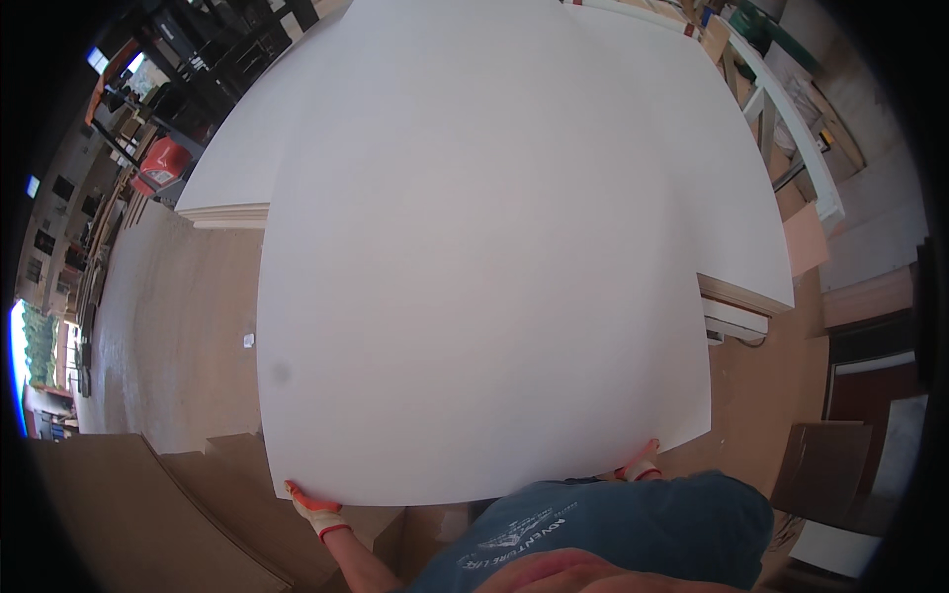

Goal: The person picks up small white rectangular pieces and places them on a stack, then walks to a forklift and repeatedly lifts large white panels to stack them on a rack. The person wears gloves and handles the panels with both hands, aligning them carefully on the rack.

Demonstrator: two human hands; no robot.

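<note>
A large white flat sheet (474, 277) stretches away from me and fills the middle of the view. Its near edge is in both hands, at about waist height. My left hand (316, 506), in a white and orange work glove, is closed on that edge close to the near left corner. Farther along, my right hand (641, 465), gloved the same way, grips the edge toward the right; part of it is hidden behind my shirt. Under the far part of the sheet lies a stack of similar white sheets (732, 188), which shows on both sides.
Brown cardboard (148, 524) stands at the near left. A red container (163, 163) sits beside dark machinery (198, 69) at the far left. On the right are a white frame (791, 119) and brown panels (820, 465). Concrete floor (178, 306) shows to the left.
</note>
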